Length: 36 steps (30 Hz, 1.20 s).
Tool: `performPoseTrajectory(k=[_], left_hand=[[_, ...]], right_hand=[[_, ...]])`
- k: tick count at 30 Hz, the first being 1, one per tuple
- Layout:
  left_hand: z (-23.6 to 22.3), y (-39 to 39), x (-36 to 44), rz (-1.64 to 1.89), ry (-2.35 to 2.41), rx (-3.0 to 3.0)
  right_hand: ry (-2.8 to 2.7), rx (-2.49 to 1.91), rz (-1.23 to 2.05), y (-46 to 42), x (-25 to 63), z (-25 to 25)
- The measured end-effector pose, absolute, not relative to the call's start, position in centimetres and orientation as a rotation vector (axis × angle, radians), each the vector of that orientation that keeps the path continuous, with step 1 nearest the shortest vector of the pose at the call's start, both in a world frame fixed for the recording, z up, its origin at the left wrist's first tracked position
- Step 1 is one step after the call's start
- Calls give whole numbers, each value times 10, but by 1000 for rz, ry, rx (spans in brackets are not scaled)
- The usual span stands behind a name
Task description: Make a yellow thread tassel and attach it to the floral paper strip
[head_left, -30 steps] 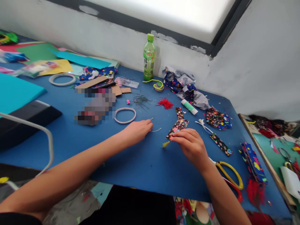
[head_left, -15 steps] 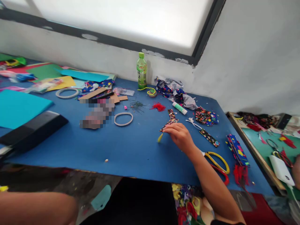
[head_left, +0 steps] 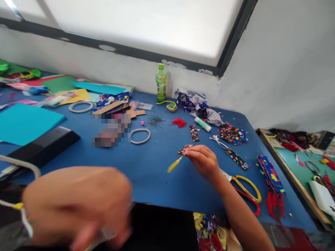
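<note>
The right hand (head_left: 202, 161) rests on the blue desk (head_left: 146, 174) with its fingers pinched together on a small piece of flower-printed fabric (head_left: 183, 150), from whose near-left end a yellow tassel (head_left: 175, 165) hangs down onto the desk top. The fabric piece lies just left of the fingertips, near the middle of the desk. The left hand (head_left: 75, 205) is close to the camera at the near left, off the desk edge and heavily blurred; it seems curled, with something thin showing under the fingers, but whether it holds anything cannot be told.

Just beyond the right hand lies a second printed strip (head_left: 194, 133), apart from the held piece. Farther off are a red tassel (head_left: 179, 122), a glue stick (head_left: 202, 124) and a heap of printed cloth scraps (head_left: 195, 103). A green drink bottle (head_left: 161, 83) stands upright against the far wall. To the right of the wrist lie scissors (head_left: 244, 190) with a yellow and a red handle loop, and beyond them a longer patterned strip (head_left: 237, 158) and a stack of blue printed pieces (head_left: 270, 174). A pale ring (head_left: 140, 136) lies left of centre, a second ring (head_left: 80, 107) farther left. Sheets of coloured paper (head_left: 24, 122) cover the far left, with a black box (head_left: 44, 146) at their near edge.
</note>
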<state>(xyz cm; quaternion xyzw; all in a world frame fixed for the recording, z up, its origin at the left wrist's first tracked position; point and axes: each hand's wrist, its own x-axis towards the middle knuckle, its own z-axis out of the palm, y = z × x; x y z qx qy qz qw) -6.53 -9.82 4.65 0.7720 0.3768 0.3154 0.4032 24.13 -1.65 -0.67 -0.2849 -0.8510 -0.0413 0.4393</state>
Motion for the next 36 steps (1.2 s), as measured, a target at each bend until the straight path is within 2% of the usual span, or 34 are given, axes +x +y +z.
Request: performPoseTrajectory(k=[3, 8, 14, 20, 23, 26, 30, 33, 36], left_hand=[[58, -41, -18, 378, 968, 2323], [35, 3, 30, 270, 1077, 2508], [29, 15, 8, 305, 929, 2216], [21, 37, -1, -9, 881, 2232], [15, 40, -2, -50, 912, 2237], [14, 21, -13, 37, 993, 2240], [-2, -48, -44, 206, 1010, 2048], [-35, -107, -76, 161, 1032, 1908], [-78, -147, -114, 103, 1315, 1834]], right_hand=[[-2102, -698, -119, -20, 239, -5], [-2124, -721, -158, -22, 239, -4], [-2096, -817, -196, -19, 241, -7], [-2037, -983, -182, -11, 244, -10], [-1990, -1018, -188, -5, 247, -10], [-1970, -1047, -186, -1, 249, -11], [-1978, -1055, -165, -1, 249, -13], [-1992, -1049, -135, -2, 245, -14], [-2017, -1038, -146, -2, 242, -16]])
